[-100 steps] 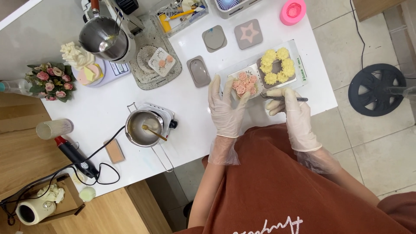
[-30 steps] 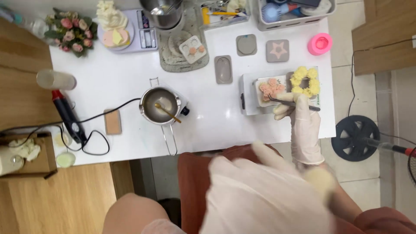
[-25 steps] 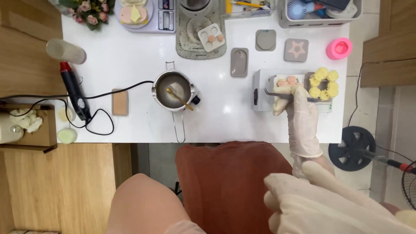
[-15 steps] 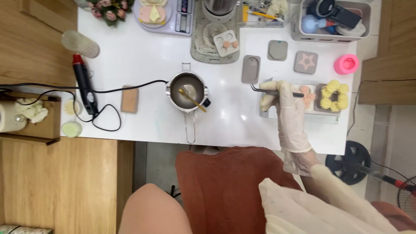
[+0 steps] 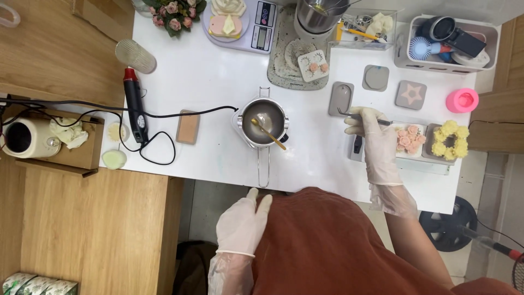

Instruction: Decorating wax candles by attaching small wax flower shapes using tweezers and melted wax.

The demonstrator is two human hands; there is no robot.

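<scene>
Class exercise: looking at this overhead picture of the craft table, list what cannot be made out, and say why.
Head view:
- Tips of the tweezers in the right hand: too thin to tell whether they grip anything.
- Contents of the small pot: glare hides them.
- Tall steel pitcher: cut off by the top edge.
- Left hand: palm hidden against the shirt.

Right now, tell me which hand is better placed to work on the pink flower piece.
Right. The right hand is over the table with the tweezers in its fingers, beside the pink flower piece. The left hand rests against the clothing, off the table.
</scene>
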